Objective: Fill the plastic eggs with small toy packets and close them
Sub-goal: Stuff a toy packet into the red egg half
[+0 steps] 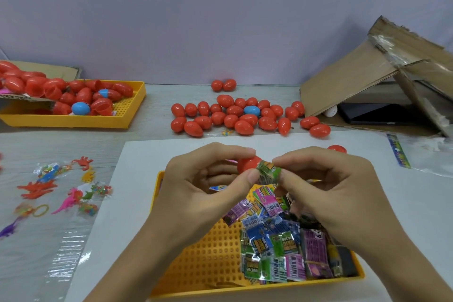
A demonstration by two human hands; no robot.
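My left hand point(210, 179) holds a red plastic egg half point(247, 163) between fingertips and thumb, above the near yellow tray point(203, 260). My right hand point(326, 184) pinches a small green toy packet point(268, 171) at the egg half's opening; my left thumb touches the packet too. Several colourful packets point(282, 240) lie heaped in the tray's right half. Another red egg piece point(337, 148) lies on the white sheet behind my right hand.
Several closed red eggs and a blue one point(245, 115) lie on the table beyond the white sheet point(137, 179). A far-left yellow tray point(130, 110) holds open egg halves. Small plastic toys point(61, 189) lie at left. A collapsed cardboard box point(367, 76) stands at right.
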